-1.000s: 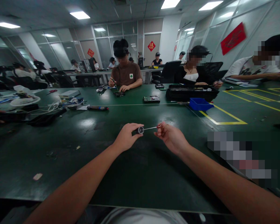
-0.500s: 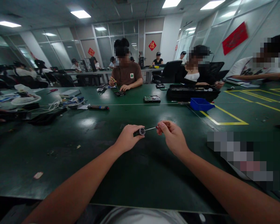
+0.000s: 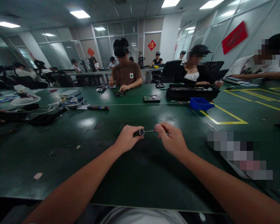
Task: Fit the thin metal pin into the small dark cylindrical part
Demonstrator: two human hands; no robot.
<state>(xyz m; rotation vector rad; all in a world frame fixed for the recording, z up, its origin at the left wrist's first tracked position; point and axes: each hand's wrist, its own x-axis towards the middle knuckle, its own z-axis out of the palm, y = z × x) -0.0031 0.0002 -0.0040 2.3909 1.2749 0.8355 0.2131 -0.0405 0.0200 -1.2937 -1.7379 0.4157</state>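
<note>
Between its thumb and fingers, my left hand (image 3: pixel 128 138) grips a small black cylindrical part (image 3: pixel 141 132). Its round, pale-rimmed end faces me and to the right. A thin screwdriver (image 3: pixel 150 131) with a red handle end is pinched in my right hand (image 3: pixel 171 137), whose fingers hide most of the handle. The metal shaft points left, nearly level, and its tip meets the cylinder's round end in view. Whether it enters the cylinder or only touches it, I cannot tell. Both hands are above the dark green table (image 3: pixel 130 177).
Ahead lies a circuit-board device (image 3: pixel 151 99), beside a black casing (image 3: pixel 193 92) and a blue bin (image 3: pixel 201 104). A pen-like tool (image 3: pixel 97 107) and tangled cables (image 3: pixel 49 106) are at left. A blurred-out flat item (image 3: pixel 240 155) lies right. Co-workers sit across the table.
My right hand has shifted slightly left and down, bringing the screwdriver's handle closer to the cylinder. The shaft now lies more level. My left hand keeps its grip almost in place.
</note>
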